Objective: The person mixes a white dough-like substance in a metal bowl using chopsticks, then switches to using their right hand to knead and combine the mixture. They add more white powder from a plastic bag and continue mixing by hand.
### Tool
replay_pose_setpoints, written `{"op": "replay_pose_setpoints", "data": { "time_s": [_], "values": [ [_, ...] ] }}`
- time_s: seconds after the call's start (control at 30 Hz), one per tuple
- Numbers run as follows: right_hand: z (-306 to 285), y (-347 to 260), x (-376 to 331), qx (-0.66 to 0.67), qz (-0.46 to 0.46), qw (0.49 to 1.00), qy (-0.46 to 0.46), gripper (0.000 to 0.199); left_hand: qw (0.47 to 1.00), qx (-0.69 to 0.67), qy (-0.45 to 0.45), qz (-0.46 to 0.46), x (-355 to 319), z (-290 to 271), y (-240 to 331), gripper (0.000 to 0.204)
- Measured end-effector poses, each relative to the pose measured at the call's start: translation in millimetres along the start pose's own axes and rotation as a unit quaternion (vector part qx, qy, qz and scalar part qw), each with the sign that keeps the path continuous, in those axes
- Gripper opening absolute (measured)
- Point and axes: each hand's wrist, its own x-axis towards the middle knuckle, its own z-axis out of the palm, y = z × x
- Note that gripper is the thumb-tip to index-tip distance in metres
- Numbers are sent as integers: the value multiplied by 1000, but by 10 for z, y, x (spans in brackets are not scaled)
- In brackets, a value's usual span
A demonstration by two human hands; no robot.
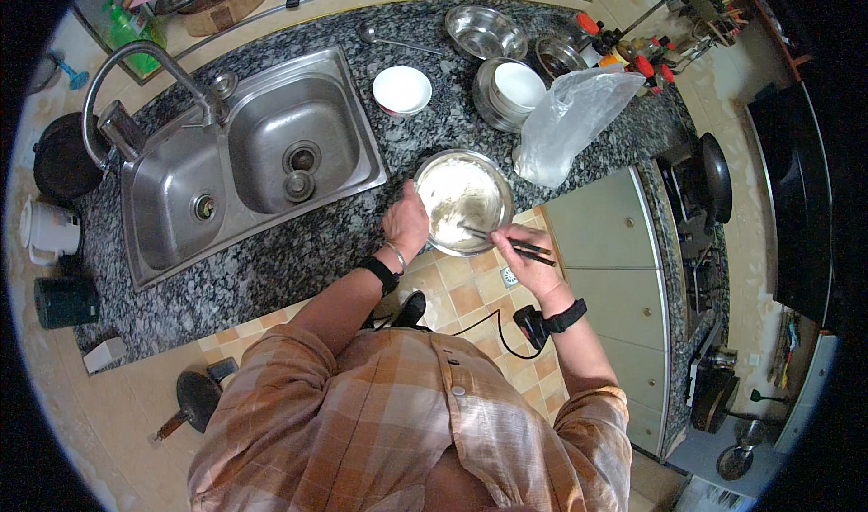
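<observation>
A round metal bowl with pale, flour-like stuff in it sits at the counter's front edge, its near side over the tiled floor. My left hand grips the bowl's left rim, fingers partly hidden along its outside. Dark chopsticks are held in my right hand at the bowl's near right side. Their tips reach down into the pale contents. Just behind the bowl and to its right lies a crumpled clear plastic bag with something white at its bottom.
A double steel sink with a curved faucet fills the left counter. Behind my hands stand a white bowl, a ladle, a metal basin and stacked bowls. Seasoning bottles crowd the back right. Cabinets run along the right.
</observation>
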Motion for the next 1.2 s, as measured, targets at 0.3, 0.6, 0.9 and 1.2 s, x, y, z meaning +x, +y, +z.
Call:
{"op": "replay_pose_setpoints", "data": {
  "time_s": [0.3,0.6,0.9,1.2],
  "values": [
    [580,180,196,-28,-124,990,53,10,999,-3,17,29,8,29,-26,34],
    [60,366,612,-26,-24,994,99,16,1000,-3,4,19,17,5,-7,35],
    [-63,453,270,-160,-129,977,59,15,999,-21,44,12,15,105,-48,37],
    [238,405,-184,104,122,973,164,26,997,-36,68,31,7,155,-76,39]
  ]
}}
